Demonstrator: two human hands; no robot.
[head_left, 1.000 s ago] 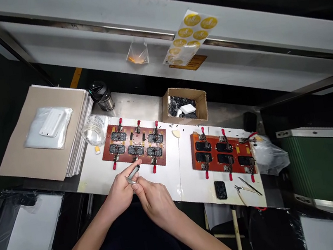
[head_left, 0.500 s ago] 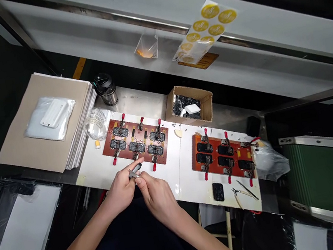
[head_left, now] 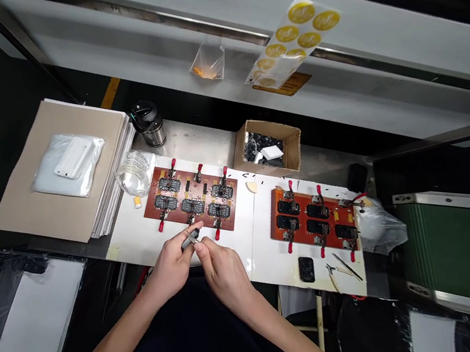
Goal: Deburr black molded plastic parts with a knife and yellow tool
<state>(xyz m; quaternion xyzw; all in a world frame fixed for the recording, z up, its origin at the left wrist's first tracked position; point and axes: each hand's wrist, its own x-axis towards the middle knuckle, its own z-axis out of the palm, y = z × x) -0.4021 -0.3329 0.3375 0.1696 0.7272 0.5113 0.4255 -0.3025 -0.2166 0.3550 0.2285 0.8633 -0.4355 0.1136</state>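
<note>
Metal blade: had shifted farther along the dark part over 1 second.
Left hand: pinched the dark part, thumb against fingers, forefinger extended.
Right hand: curled tight around the blade.
Red-brown board: lay just beyond both hands, left of the orange board.
Black case: lay on the orange board's near side.
</note>
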